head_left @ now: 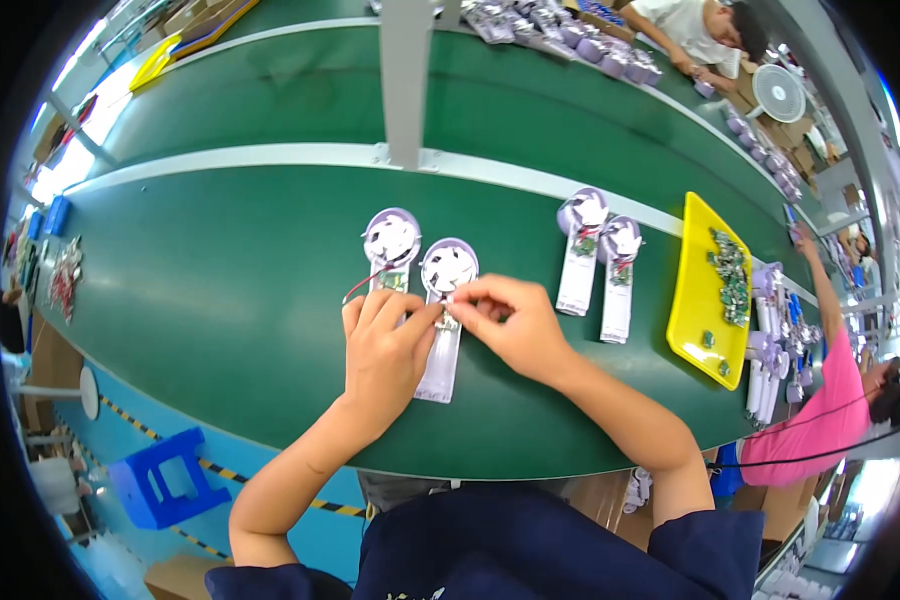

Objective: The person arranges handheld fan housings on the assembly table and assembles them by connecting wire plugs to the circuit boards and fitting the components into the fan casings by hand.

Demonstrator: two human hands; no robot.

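In front of me a white-and-purple handheld fan housing (438,378) lies on the green table, its round head (450,266) pointing away. Bent over the top of its handle, my left hand (382,345) is closed, fingertips at a small circuit board (444,318). From the other side my right hand (515,325) pinches at the same spot; whatever sits between its fingertips is too small to make out. Just left lies a second fan housing (391,238) with a board and a red wire (362,285), its handle partly hidden behind my left hand.
Two more fan housings (576,270) (618,295) lie to the right. Beyond them is a yellow tray (682,310) of small circuit boards (732,280). A metal post (406,90) rises from the white rail. A person in pink (820,420) reaches in at far right; another (705,40) works across.
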